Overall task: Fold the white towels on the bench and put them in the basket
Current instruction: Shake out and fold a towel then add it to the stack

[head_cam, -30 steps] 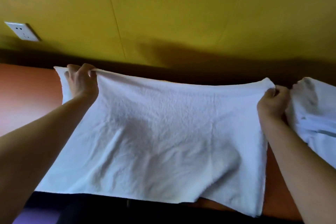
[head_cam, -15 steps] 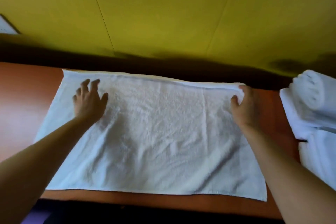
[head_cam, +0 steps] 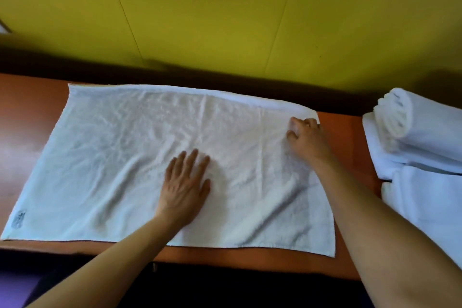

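Flat across the reddish-brown wooden bench [head_cam: 30,112] lies a wide white terry towel [head_cam: 120,157], spread out in a single rumpled layer, its far edge running close to the dark gap below the yellow-green wall [head_cam: 225,7] and its near edge just short of the bench's front lip. A small grey label [head_cam: 18,219] sits at the towel's near left corner. The left hand [head_cam: 185,187] rests palm down near the middle of the cloth, fingers straight and slightly spread, pressing on the fabric without gripping it. The right hand [head_cam: 308,141] is at the far right corner of the towel, fingers bent down onto the cloth; whether they actually pinch the edge cannot be told from this angle. The two hands are apart, both on the same towel. At the right end of the bench, clear of the spread towel with bare wood between, a stack of folded white towels [head_cam: 425,195] carries a rolled white towel [head_cam: 397,112] on top.
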Demonstrator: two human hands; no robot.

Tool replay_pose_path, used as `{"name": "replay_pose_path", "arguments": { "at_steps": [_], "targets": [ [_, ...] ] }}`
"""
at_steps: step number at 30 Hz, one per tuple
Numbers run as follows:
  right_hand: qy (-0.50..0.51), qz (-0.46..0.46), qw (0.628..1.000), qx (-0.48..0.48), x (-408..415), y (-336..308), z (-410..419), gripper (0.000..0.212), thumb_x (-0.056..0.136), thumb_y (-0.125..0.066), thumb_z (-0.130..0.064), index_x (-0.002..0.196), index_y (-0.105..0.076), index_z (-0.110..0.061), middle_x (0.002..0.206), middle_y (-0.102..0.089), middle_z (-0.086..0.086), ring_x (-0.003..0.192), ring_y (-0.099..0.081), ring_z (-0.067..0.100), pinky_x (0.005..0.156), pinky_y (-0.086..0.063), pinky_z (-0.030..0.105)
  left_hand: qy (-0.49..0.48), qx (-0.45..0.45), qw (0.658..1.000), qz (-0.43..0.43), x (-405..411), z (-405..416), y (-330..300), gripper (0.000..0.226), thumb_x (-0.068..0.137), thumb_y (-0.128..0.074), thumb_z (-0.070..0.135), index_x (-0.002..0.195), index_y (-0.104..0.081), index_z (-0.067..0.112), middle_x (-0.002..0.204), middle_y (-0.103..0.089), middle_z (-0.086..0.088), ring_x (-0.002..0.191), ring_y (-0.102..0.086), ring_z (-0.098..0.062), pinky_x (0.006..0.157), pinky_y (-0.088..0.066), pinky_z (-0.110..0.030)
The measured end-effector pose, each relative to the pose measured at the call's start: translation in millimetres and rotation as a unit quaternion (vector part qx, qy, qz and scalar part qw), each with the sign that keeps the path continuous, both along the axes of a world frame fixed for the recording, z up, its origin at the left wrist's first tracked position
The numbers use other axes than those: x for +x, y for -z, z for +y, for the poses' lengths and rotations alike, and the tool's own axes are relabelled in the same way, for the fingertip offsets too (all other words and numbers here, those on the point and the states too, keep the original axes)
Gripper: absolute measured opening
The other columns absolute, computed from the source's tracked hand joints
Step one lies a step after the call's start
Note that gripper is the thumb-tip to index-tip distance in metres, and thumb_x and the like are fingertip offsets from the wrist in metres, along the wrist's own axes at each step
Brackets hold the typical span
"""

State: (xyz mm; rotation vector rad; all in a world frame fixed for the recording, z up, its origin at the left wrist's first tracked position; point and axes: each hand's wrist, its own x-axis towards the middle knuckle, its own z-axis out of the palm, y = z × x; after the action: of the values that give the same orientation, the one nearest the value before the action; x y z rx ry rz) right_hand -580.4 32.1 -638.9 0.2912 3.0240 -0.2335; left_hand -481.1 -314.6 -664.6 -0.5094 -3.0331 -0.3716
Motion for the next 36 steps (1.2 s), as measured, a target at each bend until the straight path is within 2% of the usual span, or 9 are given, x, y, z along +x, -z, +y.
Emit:
{"name": "replay_pose_path", "arguments": {
  "at_steps": [6,9,11,15,18,23,26,31,36],
  "targets": [
    [-0.007,-0.001,0.995,-0.097,-10,-3,20,0.043,0.102,-0.046,-0.026,0.145,-0.050,-0.024,0.141,-0.045,0.017,0.130,-0.043,0.034,0.111,-0.036,0.044,0.183,0.068,0.980,0.032,52,103,0,0.049,0.092,-0.058,0.038,0.137,-0.060,0.020,0.146,-0.054,-0.011,0.135,-0.049,-0.037,0.110,-0.040,-0.051],
    [0.028,0.022,0.980,-0.198,-11,-1,31,0.035,0.099,-0.052,-0.023,0.134,-0.058,-0.022,0.135,-0.051,0.013,0.118,-0.057,0.031,0.100,-0.050,0.047,0.260,0.064,0.963,0.036,73,138,-5,0.044,0.089,-0.062,0.040,0.128,-0.064,0.020,0.134,-0.060,-0.008,0.119,-0.056,-0.033,0.101,-0.046,-0.044],
    [0.095,0.069,0.978,-0.172,-10,-2,39,0.034,0.094,-0.055,-0.036,0.125,-0.059,-0.023,0.123,-0.061,0.009,0.106,-0.063,0.029,0.089,-0.055,0.046,0.298,0.023,0.954,0.021,83,153,-9,0.044,0.087,-0.059,0.049,0.118,-0.063,0.018,0.120,-0.060,-0.006,0.103,-0.055,-0.030,0.090,-0.045,-0.041],
    [0.193,0.062,0.978,-0.036,-10,-1,48,0.061,0.087,-0.050,-0.062,0.116,-0.062,-0.010,0.108,-0.067,0.012,0.094,-0.067,0.035,0.074,-0.054,0.038,0.282,0.004,0.959,0.006,88,168,-5,0.034,0.085,-0.059,0.045,0.104,-0.059,0.017,0.101,-0.058,-0.004,0.077,-0.051,-0.027,0.071,-0.043,-0.039],
    [0.197,-0.013,0.972,-0.131,-20,0,41,0.043,0.093,-0.058,-0.046,0.098,-0.065,-0.004,0.092,-0.066,0.012,0.083,-0.066,0.033,0.066,-0.048,0.035,0.277,0.024,0.961,0.005,90,174,-2,0.015,0.083,-0.057,0.017,0.098,-0.059,0.016,0.092,-0.058,-0.005,0.066,-0.050,-0.025,0.059,-0.045,-0.036],
    [0.251,-0.006,0.933,-0.257,-31,-9,44,0.015,0.090,-0.056,-0.014,0.074,-0.057,-0.012,0.086,-0.061,0.012,0.079,-0.059,0.031,0.068,-0.046,0.035,0.217,0.088,0.964,-0.127,91,171,-19,0.040,0.075,-0.060,0.007,0.113,-0.049,0.014,0.095,-0.056,-0.005,0.072,-0.057,-0.026,0.057,-0.046,-0.037],
    [0.315,-0.024,0.899,-0.302,-25,-8,56,0.015,0.079,-0.061,-0.004,0.068,-0.051,-0.009,0.082,-0.056,0.014,0.071,-0.054,0.025,0.062,-0.043,0.034,0.144,0.149,0.960,-0.190,95,172,-36,0.031,0.090,-0.049,0.008,0.120,-0.044,0.012,0.106,-0.057,-0.010,0.088,-0.057,-0.031,0.069,-0.042,-0.041],
    [0.348,-0.016,0.876,-0.333,-3,-12,60,0.019,0.090,-0.058,-0.008,0.107,-0.061,-0.001,0.104,-0.061,0.017,0.087,-0.060,0.028,0.063,-0.044,0.033,0.113,0.209,0.942,-0.235,110,170,-59,0.011,0.094,-0.044,0.016,0.099,-0.035,0.014,0.087,-0.049,-0.003,0.078,-0.047,-0.026,0.072,-0.042,-0.046],
    [0.339,0.018,0.868,-0.363,9,-39,74,0.030,0.101,-0.043,-0.020,0.071,-0.040,-0.021,0.077,-0.042,-0.001,0.068,-0.044,0.017,0.070,-0.042,0.032,0.119,0.213,0.944,-0.222,122,170,-81,0.030,0.096,-0.046,0.045,0.097,-0.033,0.019,0.089,-0.060,-0.008,0.076,-0.051,-0.027,0.065,-0.035,-0.037]
  ]
}}
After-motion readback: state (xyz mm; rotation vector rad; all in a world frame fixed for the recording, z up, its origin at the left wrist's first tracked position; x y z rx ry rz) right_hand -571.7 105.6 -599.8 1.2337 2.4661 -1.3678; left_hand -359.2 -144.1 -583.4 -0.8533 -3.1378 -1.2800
